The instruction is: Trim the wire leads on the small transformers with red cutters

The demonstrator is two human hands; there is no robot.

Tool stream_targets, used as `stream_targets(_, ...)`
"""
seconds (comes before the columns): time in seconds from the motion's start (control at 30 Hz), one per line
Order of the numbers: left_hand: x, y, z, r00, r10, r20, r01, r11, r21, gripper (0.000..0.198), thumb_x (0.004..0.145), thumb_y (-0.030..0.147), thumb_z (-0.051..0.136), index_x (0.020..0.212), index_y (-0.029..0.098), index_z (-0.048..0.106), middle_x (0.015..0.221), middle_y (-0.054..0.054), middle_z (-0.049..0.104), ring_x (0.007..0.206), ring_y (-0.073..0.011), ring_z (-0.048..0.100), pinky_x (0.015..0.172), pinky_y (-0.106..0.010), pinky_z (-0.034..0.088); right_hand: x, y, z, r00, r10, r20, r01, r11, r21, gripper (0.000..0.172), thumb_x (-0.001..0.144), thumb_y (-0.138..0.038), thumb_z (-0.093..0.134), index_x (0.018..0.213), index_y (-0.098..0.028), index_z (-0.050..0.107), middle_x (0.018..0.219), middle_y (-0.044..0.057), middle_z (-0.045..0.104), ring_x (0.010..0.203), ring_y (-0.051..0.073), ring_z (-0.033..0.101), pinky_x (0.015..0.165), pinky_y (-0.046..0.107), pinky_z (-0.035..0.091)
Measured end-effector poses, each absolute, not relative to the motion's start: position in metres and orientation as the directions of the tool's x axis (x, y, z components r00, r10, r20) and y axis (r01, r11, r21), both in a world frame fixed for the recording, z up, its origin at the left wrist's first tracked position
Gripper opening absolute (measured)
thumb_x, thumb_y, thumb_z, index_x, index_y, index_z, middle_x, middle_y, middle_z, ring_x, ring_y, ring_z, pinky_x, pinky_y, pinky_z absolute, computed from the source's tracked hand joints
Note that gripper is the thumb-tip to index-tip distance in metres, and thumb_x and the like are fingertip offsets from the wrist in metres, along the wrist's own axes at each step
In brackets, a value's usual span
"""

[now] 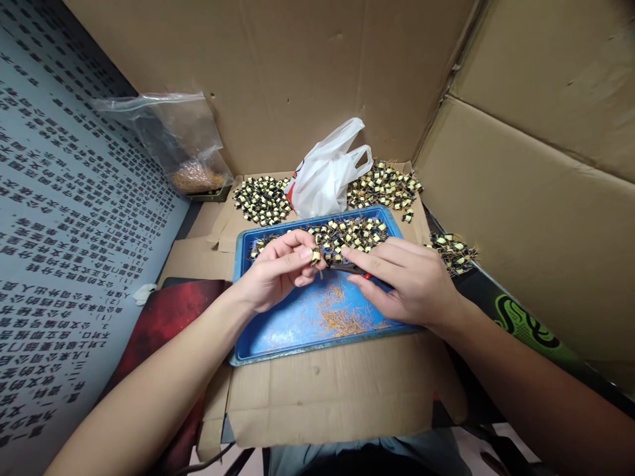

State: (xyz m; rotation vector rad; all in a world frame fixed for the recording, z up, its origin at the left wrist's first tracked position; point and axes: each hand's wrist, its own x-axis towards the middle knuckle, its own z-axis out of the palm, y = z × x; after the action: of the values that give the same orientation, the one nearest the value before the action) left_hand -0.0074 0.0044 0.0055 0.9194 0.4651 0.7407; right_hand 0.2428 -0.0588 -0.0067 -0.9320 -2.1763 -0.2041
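Over the blue tray (292,340), my left hand (278,268) pinches a small yellow-and-black component (315,256) between thumb and fingers. Thin wire leads stick out of it. My right hand (409,277) is closed around a pair of cutters (350,268) with dark jaws and a bit of red on the handle. The jaw tips point left, close beside the component's leads; whether they touch is too small to tell. Many similar components (364,231) fill the tray's back part. Clipped copper-coloured wire bits (347,320) are scattered over its front part.
Behind the tray stand a white plastic bag (325,175) and component piles at left (262,198) and right (387,185). Another pile (452,253) lies right of the tray. A clear bag of wire bits (196,173) is back left. Cardboard walls (297,79) enclose the back and right.
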Motion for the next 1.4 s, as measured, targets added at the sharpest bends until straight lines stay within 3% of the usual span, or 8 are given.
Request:
stream_targets(0.2, -0.004, 0.005, 0.004, 0.57, 0.819, -0.066, -0.326, 0.299, 0.897, 0.029, 0.083, 0.024, 0.088, 0.111, 0.018, 0.082, 0.088, -0.006, 0.079, 0.067, -0.009, 0.065, 0.057, -0.016, 0.052, 0.233, -0.061, -0.004, -0.204, 0.794, 0.573, 0.546, 0.578, -0.606, 0.024, 0.101, -0.029, 0.066, 0.121, -0.015, 0.07, 0.108, 0.01, 0.079, 0.09, 0.022, 0.074, 0.081, 0.036, 0.057)
stream_targets(0.33, -0.004, 0.002, -0.001, 0.611, 0.789, -0.058, -0.143, 0.182, 0.973, 0.021, 0.087, 0.026, 0.087, 0.106, 0.016, 0.085, 0.083, -0.005, 0.079, 0.067, -0.009, 0.068, 0.061, -0.017, 0.055, 0.225, -0.066, 0.002, -0.183, 0.872, 0.454, 0.469, 0.483, -0.739, 0.027, 0.1, -0.03, 0.066, 0.121, -0.014, 0.068, 0.096, 0.006, 0.076, 0.076, 0.017, 0.067, 0.071, 0.032, 0.051)
stream_targets(0.47, -0.002, 0.0, -0.001, 0.647, 0.761, -0.048, -0.121, 0.165, 0.979, 0.02, 0.086, 0.023, 0.089, 0.105, 0.017, 0.085, 0.083, -0.004, 0.081, 0.066, -0.0093, 0.072, 0.066, -0.018, 0.06, 0.218, -0.069, 0.002, -0.138, 0.927, 0.348, 0.393, 0.374, -0.84, 0.025, 0.095, -0.033, 0.073, 0.114, -0.018, 0.071, 0.082, -0.001, 0.066, 0.066, 0.013, 0.056, 0.064, 0.029, 0.044)
stream_targets(0.67, 0.0, -0.004, 0.001, 0.672, 0.738, -0.067, -0.128, 0.205, 0.97, 0.023, 0.082, 0.017, 0.092, 0.103, 0.014, 0.084, 0.08, -0.006, 0.083, 0.069, -0.0119, 0.077, 0.07, -0.019, 0.064, 0.213, -0.068, -0.002, -0.127, 0.965, 0.231, 0.287, 0.258, -0.922, 0.012, 0.096, -0.031, 0.072, 0.094, -0.02, 0.069, 0.068, -0.006, 0.054, 0.06, 0.011, 0.045, 0.058, 0.027, 0.036)
stream_targets(0.97, 0.002, -0.004, 0.002, 0.676, 0.735, -0.049, -0.14, 0.194, 0.971, 0.026, 0.08, 0.016, 0.092, 0.099, 0.012, 0.076, 0.078, -0.004, 0.08, 0.07, -0.0122, 0.077, 0.072, -0.021, 0.064, 0.219, -0.063, -0.001, -0.181, 0.978, 0.108, 0.043, 0.117, -0.992, 0.022, 0.097, -0.035, 0.067, 0.084, -0.021, 0.056, 0.069, -0.005, 0.049, 0.062, 0.012, 0.044, 0.06, 0.028, 0.037)
stream_targets(1.17, 0.0, -0.002, 0.0, 0.703, 0.708, -0.063, -0.143, 0.227, 0.963, 0.025, 0.084, 0.019, 0.09, 0.103, 0.011, 0.074, 0.083, -0.008, 0.082, 0.069, -0.0121, 0.077, 0.07, -0.021, 0.064, 0.22, -0.061, -0.004, -0.18, 0.976, 0.119, 0.028, 0.126, -0.992, 0.021, 0.1, -0.038, 0.064, 0.089, -0.022, 0.055, 0.066, -0.006, 0.047, 0.058, 0.012, 0.041, 0.057, 0.029, 0.034)
stream_targets(1.33, -0.001, -0.003, -0.002, 0.69, 0.719, -0.082, -0.151, 0.254, 0.955, 0.028, 0.08, 0.019, 0.093, 0.101, 0.011, 0.074, 0.086, -0.009, 0.083, 0.068, -0.0137, 0.077, 0.068, -0.023, 0.065, 0.221, -0.061, -0.005, -0.142, 0.979, 0.144, -0.002, 0.146, -0.989, 0.025, 0.096, -0.034, 0.068, 0.116, -0.02, 0.061, 0.075, -0.005, 0.051, 0.06, 0.012, 0.045, 0.057, 0.029, 0.036)
stream_targets(1.4, -0.001, -0.003, -0.001, 0.695, 0.715, -0.075, -0.157, 0.252, 0.955, 0.027, 0.081, 0.018, 0.092, 0.1, 0.011, 0.075, 0.084, -0.009, 0.083, 0.068, -0.0133, 0.077, 0.068, -0.023, 0.065, 0.221, -0.061, -0.004, -0.173, 0.976, 0.135, 0.001, 0.138, -0.99, 0.025, 0.097, -0.035, 0.068, 0.117, -0.019, 0.064, 0.076, -0.005, 0.052, 0.061, 0.012, 0.046, 0.059, 0.028, 0.037)
